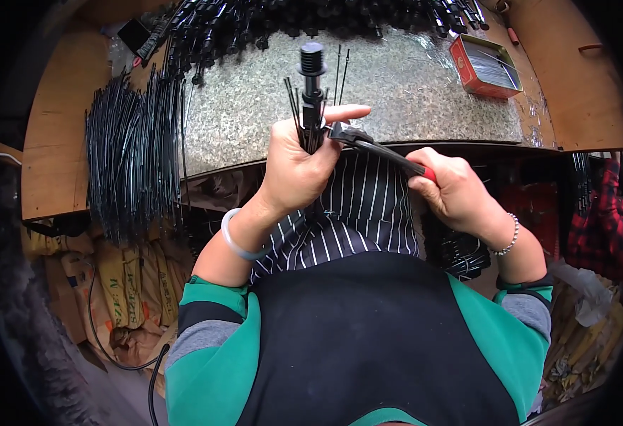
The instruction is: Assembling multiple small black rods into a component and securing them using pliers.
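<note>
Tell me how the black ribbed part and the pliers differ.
The black ribbed part runs straight up the picture, while the pliers slant down to the right. The part has a ridged top; the pliers show red on the handle. The left hand holds the part, the right hand the pliers. Both are mostly dark.

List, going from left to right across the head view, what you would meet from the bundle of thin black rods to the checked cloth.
Bundle of thin black rods → pale bangle → left hand → red-handled pliers → right hand → beaded bracelet → red-and-black checked cloth.
</note>
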`<state>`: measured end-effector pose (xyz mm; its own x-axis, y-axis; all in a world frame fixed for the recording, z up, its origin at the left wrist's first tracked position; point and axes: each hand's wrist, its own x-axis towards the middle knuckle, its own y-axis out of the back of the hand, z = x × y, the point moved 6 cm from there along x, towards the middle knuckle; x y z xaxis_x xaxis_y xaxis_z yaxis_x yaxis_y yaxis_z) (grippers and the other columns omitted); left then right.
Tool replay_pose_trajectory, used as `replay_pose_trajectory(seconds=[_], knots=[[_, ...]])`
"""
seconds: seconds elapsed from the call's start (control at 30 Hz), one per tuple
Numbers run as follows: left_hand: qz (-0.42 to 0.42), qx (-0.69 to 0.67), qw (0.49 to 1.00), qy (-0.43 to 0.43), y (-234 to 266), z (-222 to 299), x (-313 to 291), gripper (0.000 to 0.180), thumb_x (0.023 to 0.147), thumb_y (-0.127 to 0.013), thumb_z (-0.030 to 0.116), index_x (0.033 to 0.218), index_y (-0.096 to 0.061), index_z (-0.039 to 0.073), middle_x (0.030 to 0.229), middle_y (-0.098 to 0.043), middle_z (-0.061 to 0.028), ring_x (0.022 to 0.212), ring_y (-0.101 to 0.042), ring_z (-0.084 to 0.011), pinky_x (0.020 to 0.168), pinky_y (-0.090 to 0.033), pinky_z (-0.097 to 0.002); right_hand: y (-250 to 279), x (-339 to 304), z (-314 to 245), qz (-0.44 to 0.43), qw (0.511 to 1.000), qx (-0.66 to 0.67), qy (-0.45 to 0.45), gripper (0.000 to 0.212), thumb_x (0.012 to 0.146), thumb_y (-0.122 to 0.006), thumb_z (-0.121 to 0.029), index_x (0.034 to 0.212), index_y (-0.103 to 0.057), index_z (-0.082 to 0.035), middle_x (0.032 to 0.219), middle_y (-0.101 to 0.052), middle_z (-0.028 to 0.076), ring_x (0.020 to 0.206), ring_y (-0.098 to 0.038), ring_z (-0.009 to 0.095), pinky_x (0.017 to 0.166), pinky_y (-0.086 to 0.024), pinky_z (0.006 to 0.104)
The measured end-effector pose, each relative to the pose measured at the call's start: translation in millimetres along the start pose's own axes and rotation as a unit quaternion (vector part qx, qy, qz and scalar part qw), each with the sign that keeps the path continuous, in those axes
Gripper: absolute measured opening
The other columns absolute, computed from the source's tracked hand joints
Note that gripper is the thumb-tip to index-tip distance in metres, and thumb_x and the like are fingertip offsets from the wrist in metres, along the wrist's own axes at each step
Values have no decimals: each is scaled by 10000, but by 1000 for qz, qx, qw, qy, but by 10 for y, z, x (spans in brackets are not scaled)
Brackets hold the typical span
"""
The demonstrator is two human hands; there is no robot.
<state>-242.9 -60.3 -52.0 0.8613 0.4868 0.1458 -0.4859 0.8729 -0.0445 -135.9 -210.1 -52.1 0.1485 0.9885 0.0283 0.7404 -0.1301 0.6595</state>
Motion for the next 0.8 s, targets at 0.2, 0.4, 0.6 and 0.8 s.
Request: replay_pose_trajectory(seconds=[0.2,0.4,0.6,0.8], knots=[[-48,178,983,-12,8,46,-34,346,739,-507,-47,1067,-609,-18,925,-668,-161,779,-630,-153,713,-486,-279,74,2,-25,4,992,-122,-32,248,819,-633,-214,910,-511,-18,704,-566,172,668,-576,363,578,-454,403],[-4,-123,991,56,96,-70,114,355,884,-487,78,1218,-483,-42,492,-457,36,373,-388,-27,392,-335,-192,217,75,558,144,963,-202,-105,327,864,-570,-212,1099,-489,-1,957,-546,183,861,-549,340,763,-444,375],[69,-391,918,-15,112,71,307,289,909,-537,189,1126,-503,1,527,-457,21,407,-414,-56,411,-361,-216,77,249,84,175,965,-178,76,570,799,-631,-245,1275,-414,-16,1189,-468,175,1083,-449,289,946,-353,389],[107,-58,986,-114,451,131,498,499,863,-594,378,1179,-454,18,898,-508,-71,778,-553,-152,693,-487,-268,-291,9,141,68,965,221,-128,405,822,-601,-67,1197,-454,-28,685,-484,-24,504,-460,40,449,-373,183]])
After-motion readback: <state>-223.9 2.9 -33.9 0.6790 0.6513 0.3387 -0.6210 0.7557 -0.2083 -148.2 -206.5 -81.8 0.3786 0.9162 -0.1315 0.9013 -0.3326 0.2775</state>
